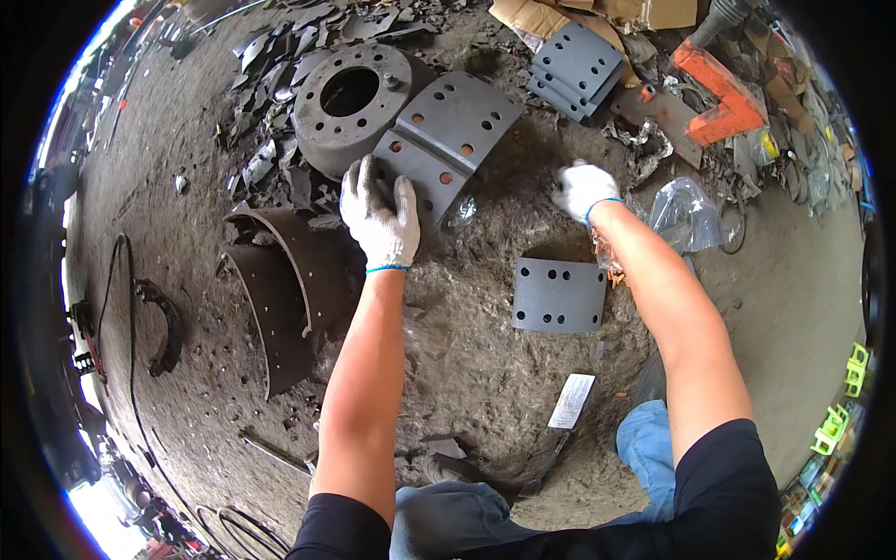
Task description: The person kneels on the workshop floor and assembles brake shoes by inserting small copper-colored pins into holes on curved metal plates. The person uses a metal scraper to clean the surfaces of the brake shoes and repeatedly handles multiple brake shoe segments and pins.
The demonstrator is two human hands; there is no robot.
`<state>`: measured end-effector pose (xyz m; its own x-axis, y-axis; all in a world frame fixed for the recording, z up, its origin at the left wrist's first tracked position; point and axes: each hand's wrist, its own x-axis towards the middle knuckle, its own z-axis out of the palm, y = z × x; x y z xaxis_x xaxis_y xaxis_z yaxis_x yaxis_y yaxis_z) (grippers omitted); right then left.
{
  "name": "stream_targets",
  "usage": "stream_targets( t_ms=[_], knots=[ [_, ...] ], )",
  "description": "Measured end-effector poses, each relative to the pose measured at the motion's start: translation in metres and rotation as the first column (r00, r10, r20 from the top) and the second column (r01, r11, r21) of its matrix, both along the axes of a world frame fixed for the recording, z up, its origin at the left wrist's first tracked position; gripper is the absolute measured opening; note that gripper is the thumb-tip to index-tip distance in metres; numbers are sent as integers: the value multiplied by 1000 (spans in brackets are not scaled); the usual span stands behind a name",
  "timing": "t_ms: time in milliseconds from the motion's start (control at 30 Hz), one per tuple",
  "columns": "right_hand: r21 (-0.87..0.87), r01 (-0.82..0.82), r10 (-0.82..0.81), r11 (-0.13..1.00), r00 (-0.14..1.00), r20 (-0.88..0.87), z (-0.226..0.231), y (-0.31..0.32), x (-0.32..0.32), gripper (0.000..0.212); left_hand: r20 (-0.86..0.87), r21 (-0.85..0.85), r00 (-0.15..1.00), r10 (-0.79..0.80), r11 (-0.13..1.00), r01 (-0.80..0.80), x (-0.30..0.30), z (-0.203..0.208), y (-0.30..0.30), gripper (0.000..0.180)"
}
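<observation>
My left hand [381,219], in a white glove, grips the lower left edge of a grey brake lining [417,168] with drilled holes. Above it a second brake lining [457,117] adjoins, and reddish spots show in some holes of both. The pair leans on a round brake drum [322,126] with a large central opening. Off to the right, my gloved right hand [588,189] hovers low over the dirt with its fingers curled; whatever they hold is hidden. Nearer me lies a single curved brake lining [560,299], close to a plastic bag [607,250] with copper-coloured bits.
Two curved brown brake shoes [271,308] stand at left. More linings [579,65] are stacked at the far side, near an orange metal frame [719,93]. Broken shards [280,56] surround the drum. A white label [571,401] and a clear plastic bag [686,215] lie on the ground.
</observation>
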<state>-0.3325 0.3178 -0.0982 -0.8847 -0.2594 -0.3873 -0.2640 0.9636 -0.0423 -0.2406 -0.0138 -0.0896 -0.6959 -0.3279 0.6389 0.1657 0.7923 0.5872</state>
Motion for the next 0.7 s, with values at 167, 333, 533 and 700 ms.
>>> stream_targets(
  t_ms=[167,333,533,700],
  knots=[
    [-202,321,-336,925,941,-43,-17,85,-15,51,236,-14,972,-15,1000,18,8,37,16,51],
    [-816,483,-503,318,816,287,-13,68,54,27,168,-132,978,125,986,-103,35,34,-13,60],
    [-808,575,-437,128,764,474,7,23,198,26,429,-156,868,250,967,-202,127,48,-89,86],
    [-712,703,-387,-3,655,649,29,-30,251,23,766,500,640,-59,680,-536,114,4,-169,112]
  ],
)
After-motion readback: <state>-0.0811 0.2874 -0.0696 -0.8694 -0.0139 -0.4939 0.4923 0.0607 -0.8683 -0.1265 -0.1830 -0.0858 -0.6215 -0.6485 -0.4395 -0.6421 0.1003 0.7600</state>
